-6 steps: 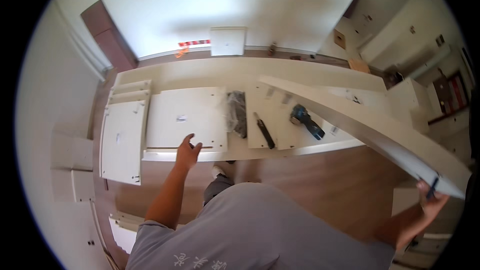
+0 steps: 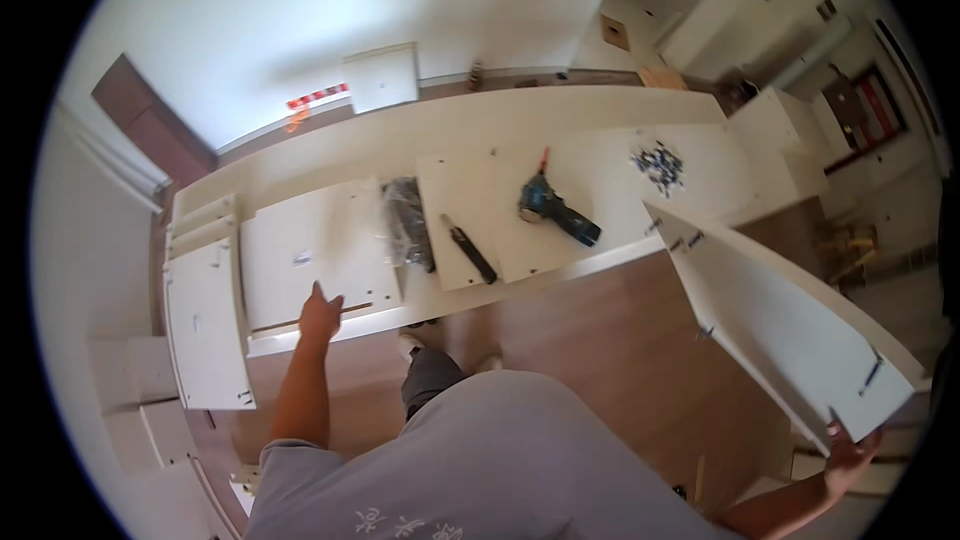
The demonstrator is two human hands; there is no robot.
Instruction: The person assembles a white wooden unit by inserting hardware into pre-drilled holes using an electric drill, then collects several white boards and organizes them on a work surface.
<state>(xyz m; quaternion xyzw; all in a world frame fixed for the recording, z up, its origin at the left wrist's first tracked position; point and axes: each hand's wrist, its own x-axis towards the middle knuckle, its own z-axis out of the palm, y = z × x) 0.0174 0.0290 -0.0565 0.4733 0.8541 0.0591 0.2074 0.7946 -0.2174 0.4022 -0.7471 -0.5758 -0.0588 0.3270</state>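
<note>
The left arm is extending forward and slightly up from the lower centre of the view, elbow nearly straight, forearm bare below a short grey sleeve. The left hand (image 2: 320, 316) is lying palm down, fingers held together and pointing away from the body, thumb spreading to the right. The right arm is reaching out low to the person's right, with only the forearm and wrist showing near the lower right rim. The right hand (image 2: 848, 452) is turning upward, fingers curling in a grip at the rim. The torso is leaning forward between both arms.
</note>
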